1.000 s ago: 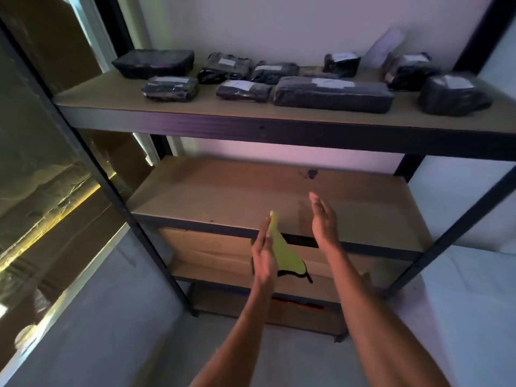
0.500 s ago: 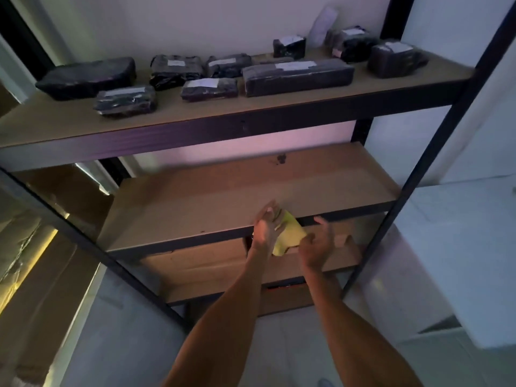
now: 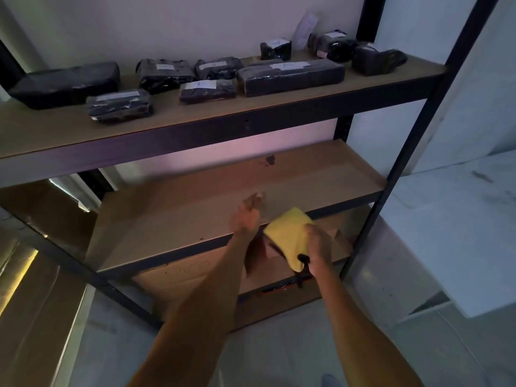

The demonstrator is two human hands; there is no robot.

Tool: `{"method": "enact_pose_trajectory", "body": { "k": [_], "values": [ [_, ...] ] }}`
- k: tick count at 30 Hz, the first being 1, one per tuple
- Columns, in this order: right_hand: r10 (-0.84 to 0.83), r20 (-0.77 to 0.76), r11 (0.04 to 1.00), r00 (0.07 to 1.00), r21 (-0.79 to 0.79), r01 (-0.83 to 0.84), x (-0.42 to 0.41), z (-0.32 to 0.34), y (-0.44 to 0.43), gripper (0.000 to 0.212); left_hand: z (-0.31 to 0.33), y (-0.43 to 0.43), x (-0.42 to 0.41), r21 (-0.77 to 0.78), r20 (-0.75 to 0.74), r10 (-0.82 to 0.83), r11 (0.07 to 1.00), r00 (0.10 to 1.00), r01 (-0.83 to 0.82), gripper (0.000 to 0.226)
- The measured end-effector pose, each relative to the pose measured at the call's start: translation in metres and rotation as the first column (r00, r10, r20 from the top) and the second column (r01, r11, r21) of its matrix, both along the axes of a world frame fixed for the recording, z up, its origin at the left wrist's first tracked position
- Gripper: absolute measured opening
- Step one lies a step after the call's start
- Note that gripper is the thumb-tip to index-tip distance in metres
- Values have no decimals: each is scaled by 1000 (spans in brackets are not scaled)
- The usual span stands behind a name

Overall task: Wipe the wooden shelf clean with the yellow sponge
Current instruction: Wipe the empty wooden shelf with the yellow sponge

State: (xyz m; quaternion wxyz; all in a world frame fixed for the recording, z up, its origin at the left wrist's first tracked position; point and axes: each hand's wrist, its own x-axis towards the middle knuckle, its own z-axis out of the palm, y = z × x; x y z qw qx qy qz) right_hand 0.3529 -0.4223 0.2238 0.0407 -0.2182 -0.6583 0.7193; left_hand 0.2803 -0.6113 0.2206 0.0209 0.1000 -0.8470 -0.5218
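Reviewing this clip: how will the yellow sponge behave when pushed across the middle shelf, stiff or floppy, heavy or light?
Probably floppy: the yellow sponge bends and droops below the right hand, which grips it at one side. Likely light, since one hand holds it up by that side alone. On the wooden shelf it may bunch up unless pressed flat.

Both forearms are bare along all of their visible length, slim and tapering toward the wrists. The left grip (image 3: 247, 216) and the right grip (image 3: 318, 251) are bare hands too, the left one smeared by motion blur at its fingertips (image 3: 258, 197).
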Motion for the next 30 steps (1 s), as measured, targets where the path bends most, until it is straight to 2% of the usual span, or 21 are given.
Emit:
{"method": "enact_pose_trajectory", "body": {
  "k": [1,2,3,5,7,9,11,13,15,19,21,23,27,30],
  "values": [
    [-111,40,967,993,-224,117,6,5,2,19,14,-8,1,-165,-65,12,986,998,-23,45],
    [-197,41,908,980,-369,198,13,8,2,18,23,-16,1,-287,-134,-16,958,991,-23,51],
    [-267,33,869,963,-425,255,19,9,-2,19,28,-24,5,-344,-169,-72,939,983,9,56],
    [-350,9,881,937,-336,332,27,3,-24,27,11,-44,-5,-523,-175,-185,850,967,68,61],
    [-394,-49,917,918,-85,390,30,-7,-60,32,3,-56,-10,-681,-75,-255,720,964,138,56],
    [-283,-245,948,927,76,309,30,-16,-103,36,2,-61,-13,-769,14,-269,612,963,183,51],
    [-119,-346,972,931,152,180,22,-26,-139,30,-6,-66,-15,-797,37,-288,570,957,203,57],
    [-72,-332,976,941,172,136,7,-37,-159,49,-10,-68,-15,-783,70,-285,578,956,229,62],
    [-115,-309,969,944,175,175,-14,-43,-161,61,-10,-66,-15,-781,88,-278,578,957,239,54],
    [-358,-311,882,880,198,428,-75,-40,-121,59,-6,-64,-12,-784,122,-272,563,955,260,51],
    [-428,-318,850,846,175,496,-90,-39,-111,61,-4,-63,-10,-784,131,-278,558,952,271,51],
    [-401,-293,875,868,159,458,-82,-45,-128,61,-7,-64,-10,-791,113,-275,556,955,254,52],
    [-264,-315,906,912,243,346,-43,-53,-173,60,-11,-67,-11,-814,99,-271,531,958,234,54],
    [-270,-392,883,880,265,389,-71,-48,-122,55,-11,-65,-12,-816,80,-258,538,963,213,62]
  ]
}}
